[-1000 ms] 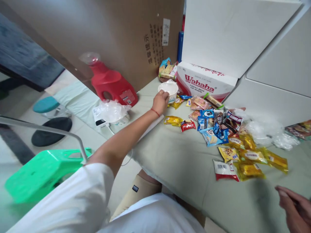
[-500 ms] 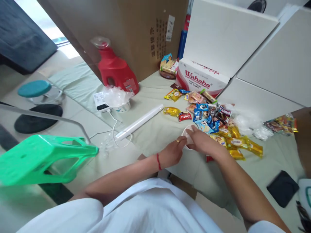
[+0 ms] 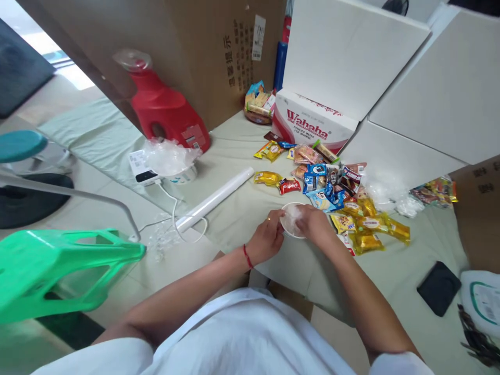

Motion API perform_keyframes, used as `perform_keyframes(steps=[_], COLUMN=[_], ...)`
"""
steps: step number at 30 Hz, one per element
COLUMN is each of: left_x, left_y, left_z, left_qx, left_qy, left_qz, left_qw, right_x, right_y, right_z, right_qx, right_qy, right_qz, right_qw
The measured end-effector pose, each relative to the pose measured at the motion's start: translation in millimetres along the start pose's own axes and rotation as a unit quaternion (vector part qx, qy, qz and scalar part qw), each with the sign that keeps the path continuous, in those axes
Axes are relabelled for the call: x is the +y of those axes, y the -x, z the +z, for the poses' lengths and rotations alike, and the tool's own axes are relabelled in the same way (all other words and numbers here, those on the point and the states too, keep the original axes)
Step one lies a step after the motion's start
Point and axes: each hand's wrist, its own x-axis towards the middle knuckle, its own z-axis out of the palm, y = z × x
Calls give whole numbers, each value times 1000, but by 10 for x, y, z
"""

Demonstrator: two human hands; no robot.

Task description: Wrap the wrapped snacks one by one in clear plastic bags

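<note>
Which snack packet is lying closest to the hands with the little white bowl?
The cookie-picture yellow packet, just beside the right hand holding the white bowl. The other packets lie farther back.

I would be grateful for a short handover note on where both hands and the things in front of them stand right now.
Left hand: fingers at the near-left rim of the small white bowl, gripping it.
Right hand: on the bowl's right side, fingers curled over its rim.
The bowl sits on the green cloth, just in front of the pile of snack packets; it appears lined with clear plastic and holds no snacks.
Nearby: white tube to the left, Wahaha box behind.
The packets all lie loose on the cloth.
</note>
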Motion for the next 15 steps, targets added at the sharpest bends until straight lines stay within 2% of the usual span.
perform_keyframes(steps=[2, 4, 6, 8, 10, 12, 13, 15], left_x=[-13, -16, -9, 7, 35, 76, 102, 160], left_y=[-28, -62, -96, -124, -143, -152, -153, -152], left_z=[-28, -61, -86, -106, -128, -162, -184, -229], left_qx=[-18, -56, -95, -113, -116, -113, -110, -104], left_qy=[-3, -11, -20, -23, -23, -20, -19, -15], left_qz=[6, 26, 44, 51, 52, 51, 49, 47], left_qw=[1000, 998, 994, 992, 992, 992, 992, 993], right_x=[233, 556, 953, 1368, 1729, 1986, 2073, 2183], right_y=[207, 364, 404, 325, 162, -55, -179, -439], right_z=[-152, -367, -626, -882, -1074, -1153, -1146, -1065], right_qx=[119, 274, 442, 552, 592, 590, 571, 471], right_qy=[-97, -149, -121, -78, -25, 32, 57, 93], right_qz=[-2, 71, 189, 240, 267, 298, 308, 278], right_qw=[988, 947, 869, 795, 760, 750, 759, 832])
